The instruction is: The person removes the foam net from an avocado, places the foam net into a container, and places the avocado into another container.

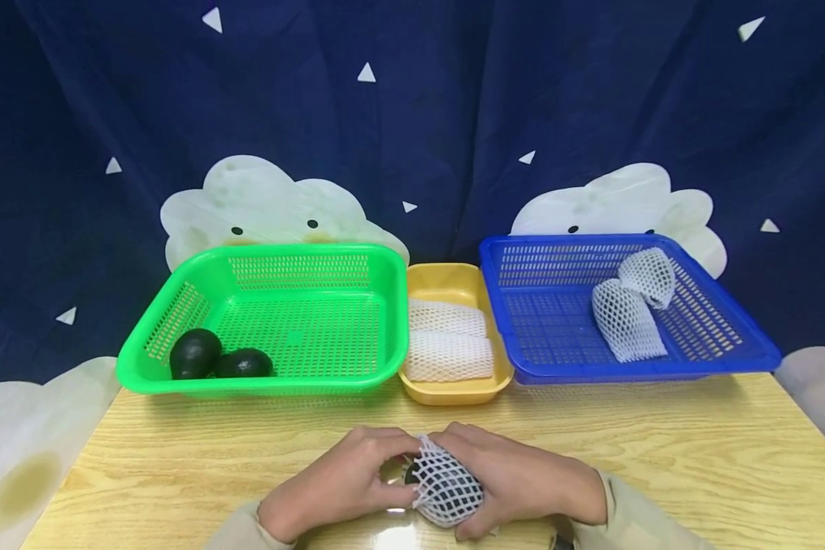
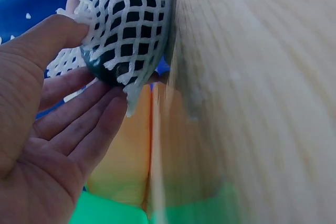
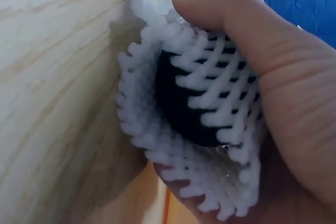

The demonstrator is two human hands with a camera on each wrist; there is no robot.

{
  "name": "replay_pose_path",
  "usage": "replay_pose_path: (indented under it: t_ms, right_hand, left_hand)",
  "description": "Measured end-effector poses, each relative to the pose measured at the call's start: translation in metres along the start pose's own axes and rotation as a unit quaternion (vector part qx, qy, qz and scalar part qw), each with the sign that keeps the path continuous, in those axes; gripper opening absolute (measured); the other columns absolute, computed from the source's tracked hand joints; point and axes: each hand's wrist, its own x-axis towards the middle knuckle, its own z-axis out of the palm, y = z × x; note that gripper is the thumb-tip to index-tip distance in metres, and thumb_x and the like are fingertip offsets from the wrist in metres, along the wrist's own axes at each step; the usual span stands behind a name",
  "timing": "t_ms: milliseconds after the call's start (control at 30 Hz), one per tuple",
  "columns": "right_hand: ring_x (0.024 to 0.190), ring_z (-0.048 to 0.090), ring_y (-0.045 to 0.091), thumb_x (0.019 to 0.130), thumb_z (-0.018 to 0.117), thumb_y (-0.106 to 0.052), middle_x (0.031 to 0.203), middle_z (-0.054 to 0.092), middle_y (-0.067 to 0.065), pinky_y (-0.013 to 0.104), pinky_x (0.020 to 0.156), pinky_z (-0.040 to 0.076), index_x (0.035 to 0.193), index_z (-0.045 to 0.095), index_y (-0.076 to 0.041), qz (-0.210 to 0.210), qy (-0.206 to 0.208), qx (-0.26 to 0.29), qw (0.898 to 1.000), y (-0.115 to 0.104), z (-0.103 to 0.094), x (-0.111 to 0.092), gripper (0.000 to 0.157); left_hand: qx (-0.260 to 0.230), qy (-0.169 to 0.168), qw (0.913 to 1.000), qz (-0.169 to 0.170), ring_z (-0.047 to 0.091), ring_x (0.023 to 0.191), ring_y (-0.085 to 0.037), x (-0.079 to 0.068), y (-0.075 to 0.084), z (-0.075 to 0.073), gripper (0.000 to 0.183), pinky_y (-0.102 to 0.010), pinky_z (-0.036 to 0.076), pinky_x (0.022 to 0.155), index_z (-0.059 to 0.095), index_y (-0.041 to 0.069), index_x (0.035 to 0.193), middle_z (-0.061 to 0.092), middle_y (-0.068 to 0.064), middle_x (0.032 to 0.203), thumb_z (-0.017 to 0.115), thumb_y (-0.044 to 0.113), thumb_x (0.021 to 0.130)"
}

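Note:
A dark avocado [image 3: 181, 100] sits inside a white foam net sleeve [image 1: 448, 489], low over the front of the table. My right hand [image 1: 516, 473] grips the sleeved avocado from the right, thumb on the near side and fingers over the far side. From the left, my left hand [image 1: 351, 477] pinches the sleeve's loose edge, thumb at the mesh and fingers curved under it in the left wrist view. Part of the avocado's dark end shows bare at the sleeve's mouth. My right palm hides the other end.
A green basket [image 1: 261, 384] at the back left holds dark avocados [image 1: 195, 353]. Flat foam sleeves [image 1: 450, 355] lie in a yellow tray [image 1: 454, 397] at the middle. The blue basket [image 1: 550, 321] at the back right contains avocado-sized net-covered pieces [image 1: 626, 317]. A dark blue curtain [image 1: 412, 114] hangs behind.

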Motion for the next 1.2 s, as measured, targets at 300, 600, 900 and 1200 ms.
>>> replay_pose_path:
  t_ms: [300, 600, 900, 1200]
  right_hand:
    - [0.093, 0.053, -0.005, 0.066, 0.094, -0.042, 0.113, 0.056, -0.014, 0.018, 0.084, 0.052, 0.149, 0.043, -0.037, 0.019, -0.008, 0.013, 1.0, 0.001, -0.004, -0.003, 0.097]
    - [0.102, 0.055, -0.004, 0.061, 0.097, -0.029, 0.12, 0.059, -0.012, 0.022, 0.091, 0.054, 0.145, 0.047, -0.031, 0.025, -0.02, 0.02, 0.999, 0.003, -0.004, -0.003, 0.098]
    - [0.097, 0.056, -0.004, 0.058, 0.099, -0.031, 0.114, 0.061, -0.011, 0.022, 0.088, 0.055, 0.138, 0.053, -0.022, 0.033, -0.032, -0.004, 0.999, 0.004, -0.01, -0.003, 0.093]
    - [0.098, 0.056, -0.005, 0.059, 0.098, -0.043, 0.113, 0.062, -0.014, 0.02, 0.087, 0.055, 0.133, 0.057, -0.023, 0.006, -0.027, -0.056, 0.998, 0.005, -0.009, -0.002, 0.087]
  left_hand:
    - [-0.006, -0.02, 0.9992, -0.033, 0.065, 0.099, 0.003, 0.005, 0.006, 0.004, 0.042, -0.016, 0.057, 0.091, 0.069, 0.012, 0.125, 0.075, 0.003, 0.116, 0.081, 0.028, 0.088]
    - [-0.015, -0.025, 0.9975, -0.064, 0.059, 0.091, 0.006, 0.01, 0.011, 0.008, 0.049, -0.011, 0.055, 0.081, 0.068, 0.009, 0.124, 0.073, 0.001, 0.113, 0.086, 0.027, 0.082]
    - [0.019, -0.026, 0.9971, -0.069, 0.068, 0.114, -0.008, 0.015, 0.016, 0.015, 0.058, -0.027, 0.057, 0.103, 0.065, 0.008, 0.131, 0.073, -0.002, 0.126, 0.086, 0.032, 0.083]
    - [0.029, -0.033, 0.9959, -0.079, 0.066, 0.11, -0.003, 0.013, 0.018, 0.013, 0.058, -0.025, 0.057, 0.099, 0.064, 0.011, 0.129, 0.073, 0.001, 0.122, 0.086, 0.037, 0.083]
